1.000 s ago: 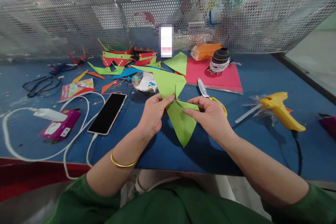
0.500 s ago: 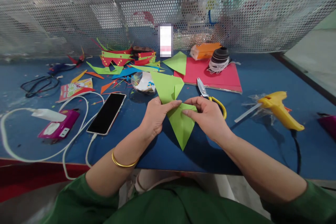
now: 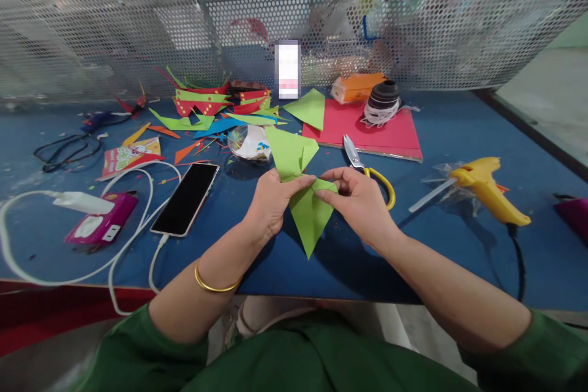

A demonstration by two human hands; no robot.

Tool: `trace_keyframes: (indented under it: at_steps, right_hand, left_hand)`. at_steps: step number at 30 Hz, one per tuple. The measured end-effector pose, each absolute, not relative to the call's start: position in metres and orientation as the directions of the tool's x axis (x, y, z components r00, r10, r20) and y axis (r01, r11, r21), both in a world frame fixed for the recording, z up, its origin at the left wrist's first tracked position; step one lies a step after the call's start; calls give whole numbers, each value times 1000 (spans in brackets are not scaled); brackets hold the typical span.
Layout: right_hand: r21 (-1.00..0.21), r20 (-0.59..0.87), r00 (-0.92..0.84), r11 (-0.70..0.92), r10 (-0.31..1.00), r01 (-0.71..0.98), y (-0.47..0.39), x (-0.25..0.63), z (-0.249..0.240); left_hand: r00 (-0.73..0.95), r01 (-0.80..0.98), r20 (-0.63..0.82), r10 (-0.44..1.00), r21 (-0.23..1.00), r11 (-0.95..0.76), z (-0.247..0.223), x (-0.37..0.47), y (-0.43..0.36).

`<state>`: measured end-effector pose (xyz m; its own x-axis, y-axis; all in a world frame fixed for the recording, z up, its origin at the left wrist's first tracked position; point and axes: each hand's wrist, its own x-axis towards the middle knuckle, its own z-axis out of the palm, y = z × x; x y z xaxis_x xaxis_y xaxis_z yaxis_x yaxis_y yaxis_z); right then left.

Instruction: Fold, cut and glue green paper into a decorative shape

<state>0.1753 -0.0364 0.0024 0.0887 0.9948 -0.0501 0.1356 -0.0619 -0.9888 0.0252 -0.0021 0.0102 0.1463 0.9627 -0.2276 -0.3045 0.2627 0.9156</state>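
A piece of light green folded paper (image 3: 310, 226) is held above the front of the blue table, pinched narrow at its middle with a wide part above and a point hanging below. My left hand (image 3: 271, 199) grips it from the left, thumb laid across the narrow middle. From the right, my right hand (image 3: 362, 202) pinches the fold at the middle between thumb and fingers. Just beyond my right hand lie scissors (image 3: 379, 184) with yellow handles. Behind the paper stands a clear bowl (image 3: 250, 144) with a white scrap in it.
On the left are a phone (image 3: 186, 199), a purple power bank (image 3: 101, 218) and white cables. Cut paper masks (image 3: 202, 104) and scraps lie at the back left. At the right are a yellow glue gun (image 3: 491, 187) and red sheets (image 3: 395, 141) bearing a dark spool (image 3: 383, 98).
The lower point of the green paper has swung slightly left, and its middle looks more tightly gathered. Both hands keep their hold, the right one shifted slightly left.
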Motion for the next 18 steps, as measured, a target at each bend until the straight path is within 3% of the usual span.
trace_keyframes:
  at_steps: [7,14,18]
  right_hand:
    - [-994,-1,98,-12,995,112,-34,181,4]
    - [-965,-14,81,-35,997,259,-38,178,7]
    - [-940,152,198,80,968,332,-35,185,12]
  left_hand:
    - [141,-277,-232,962,924,263,9,22,-1]
    - [141,-268,-297,944,907,325,15,20,3]
    - [215,-209,-354,910,894,397,20,15,4]
